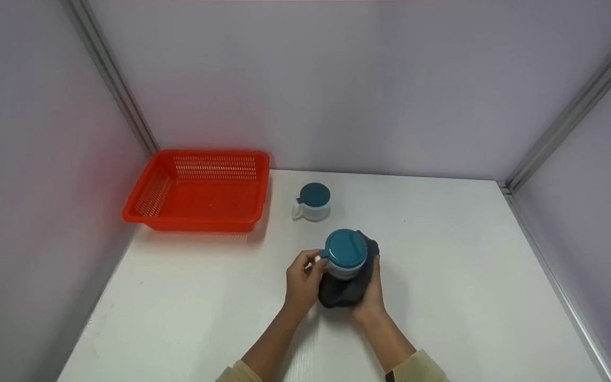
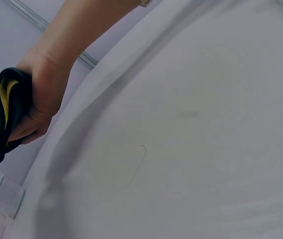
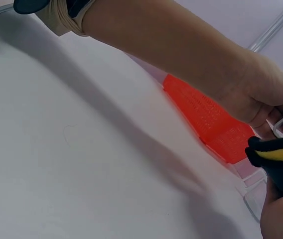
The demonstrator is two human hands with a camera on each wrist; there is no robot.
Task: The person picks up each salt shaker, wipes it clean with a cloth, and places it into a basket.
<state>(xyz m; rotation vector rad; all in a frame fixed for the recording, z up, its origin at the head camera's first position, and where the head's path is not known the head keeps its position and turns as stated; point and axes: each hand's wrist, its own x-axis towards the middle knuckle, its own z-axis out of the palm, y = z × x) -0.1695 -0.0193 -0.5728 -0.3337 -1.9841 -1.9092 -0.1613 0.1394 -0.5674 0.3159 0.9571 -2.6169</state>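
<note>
Pinching a teal-lidded jar (image 1: 346, 250) at its nine o'clock side, the left hand (image 1: 301, 282) faces the right hand (image 1: 371, 297), which grips a dark cloth (image 1: 343, 293) against it; a second jar (image 1: 315, 197) stands toward eleven o'clock.

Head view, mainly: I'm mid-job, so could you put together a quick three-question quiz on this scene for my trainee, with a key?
1. Which part of the held jar does the left hand pinch? A) the base, B) the handle, C) the centre of the lid.
2. True or false: in the head view, the red basket stands to the left of the second jar.
3. Fill in: the right hand holds a dark ____ that shows yellow in the wrist views.

Key: 1. B. 2. True. 3. Cloth.
</note>
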